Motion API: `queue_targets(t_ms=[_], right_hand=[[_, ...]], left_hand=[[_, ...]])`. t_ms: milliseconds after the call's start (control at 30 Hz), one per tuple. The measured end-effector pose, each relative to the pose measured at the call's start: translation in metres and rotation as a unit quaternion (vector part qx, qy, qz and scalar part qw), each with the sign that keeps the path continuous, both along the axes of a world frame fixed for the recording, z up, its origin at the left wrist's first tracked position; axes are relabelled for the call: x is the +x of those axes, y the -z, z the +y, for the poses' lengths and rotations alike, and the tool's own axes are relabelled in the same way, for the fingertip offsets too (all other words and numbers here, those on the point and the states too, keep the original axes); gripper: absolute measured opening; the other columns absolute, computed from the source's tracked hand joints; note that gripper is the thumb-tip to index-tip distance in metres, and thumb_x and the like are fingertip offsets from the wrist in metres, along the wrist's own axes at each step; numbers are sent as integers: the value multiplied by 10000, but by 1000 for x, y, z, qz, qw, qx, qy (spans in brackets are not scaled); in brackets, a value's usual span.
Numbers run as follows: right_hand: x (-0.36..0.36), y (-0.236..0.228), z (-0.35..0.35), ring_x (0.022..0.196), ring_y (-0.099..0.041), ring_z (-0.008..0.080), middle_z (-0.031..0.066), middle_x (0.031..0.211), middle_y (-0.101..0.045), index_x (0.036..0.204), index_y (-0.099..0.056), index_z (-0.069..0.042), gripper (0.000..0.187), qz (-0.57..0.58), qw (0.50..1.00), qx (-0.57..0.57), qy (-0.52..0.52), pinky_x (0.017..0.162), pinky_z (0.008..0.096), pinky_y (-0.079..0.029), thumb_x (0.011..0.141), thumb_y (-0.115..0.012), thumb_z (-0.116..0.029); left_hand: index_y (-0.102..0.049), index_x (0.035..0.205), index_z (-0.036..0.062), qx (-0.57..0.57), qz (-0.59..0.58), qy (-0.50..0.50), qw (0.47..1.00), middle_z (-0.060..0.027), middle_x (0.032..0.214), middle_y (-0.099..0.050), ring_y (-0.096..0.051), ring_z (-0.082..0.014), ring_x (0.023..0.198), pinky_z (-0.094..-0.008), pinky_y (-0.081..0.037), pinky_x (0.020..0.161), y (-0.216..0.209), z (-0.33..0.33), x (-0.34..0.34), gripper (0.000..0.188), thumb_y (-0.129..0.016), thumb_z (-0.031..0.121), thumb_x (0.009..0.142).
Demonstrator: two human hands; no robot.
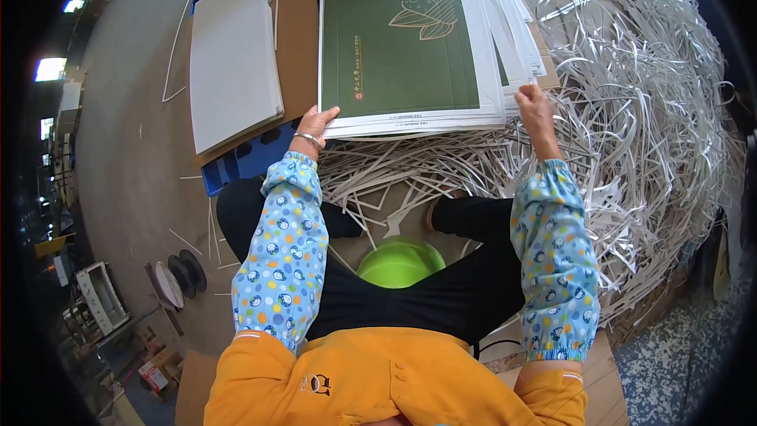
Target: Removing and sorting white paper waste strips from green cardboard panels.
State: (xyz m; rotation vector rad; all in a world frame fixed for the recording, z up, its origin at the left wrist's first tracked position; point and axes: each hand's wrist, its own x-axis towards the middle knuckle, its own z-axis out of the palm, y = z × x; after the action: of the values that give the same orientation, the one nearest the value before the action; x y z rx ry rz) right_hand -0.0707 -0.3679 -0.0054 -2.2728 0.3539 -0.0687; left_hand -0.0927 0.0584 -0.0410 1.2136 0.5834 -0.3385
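Observation:
A stack of large green printed sheets (418, 39) with white margins lies in front of me, its top sheet bearing a gold leaf-like line drawing. My left hand (315, 126) grips the stack's near left corner, thumb on top and the other fingers mostly hidden. At the near right edge, my right hand (538, 114) is closed in a pinch beside the white paper margins. Its fingertips hide whatever lies between them. Further right, the edges of several sheets (520, 47) fan out unevenly. Patterned blue sleeves cover both forearms.
Left of the sheets, a pile of plain white boards (236, 55) rests on brown cardboard over a blue pallet (229, 170). Cut paper strips (631, 126) heap up on the right and spread below the sheets. A green round stool (402, 263) shows between my legs.

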Motion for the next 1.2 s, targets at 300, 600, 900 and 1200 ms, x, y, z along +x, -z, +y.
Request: queue_targets(t_ms=[300, 600, 900, 1200], right_hand=[[10, 10, 31, 976, -480, 374, 190, 1010, -569, 932, -593, -22, 358, 170, 961, -208, -62, 791, 473, -392, 743, -502, -312], [19, -19, 45, 918, -517, 341, 157, 919, -612, 841, -638, -52, 309, 178, 961, -213, 6, 730, 436, -395, 707, -546, -314], [74, -14, 11, 570, -453, 89, 5, 616, -516, 741, -598, -8, 202, 11, 979, 202, 10, 535, 245, -382, 758, -609, -210], [78, 24, 2, 796, -579, 272, 161, 784, -614, 853, -620, -29, 325, 115, 992, -12, 51, 752, 369, -429, 712, -575, -318]], left_hand=[[-440, 1092, -31, 72, -29, -37, 996, -109, 989, -548, -524, -179, 882, -308, -420, 786, 6, -14, -9, 315, -529, 81, 812], [-502, 1035, -45, 211, -26, 28, 977, -103, 947, -578, -531, -168, 854, -286, -415, 769, 19, -3, -14, 352, -580, 177, 773], [-591, 877, -22, 305, -14, -7, 952, -47, 794, -599, -524, -104, 715, -255, -431, 643, 1, -19, -18, 306, -648, 241, 730], [-548, 1014, 40, 301, 5, 55, 952, -10, 846, -568, -518, -96, 735, -237, -425, 573, 20, -31, -19, 312, -585, 249, 784]])
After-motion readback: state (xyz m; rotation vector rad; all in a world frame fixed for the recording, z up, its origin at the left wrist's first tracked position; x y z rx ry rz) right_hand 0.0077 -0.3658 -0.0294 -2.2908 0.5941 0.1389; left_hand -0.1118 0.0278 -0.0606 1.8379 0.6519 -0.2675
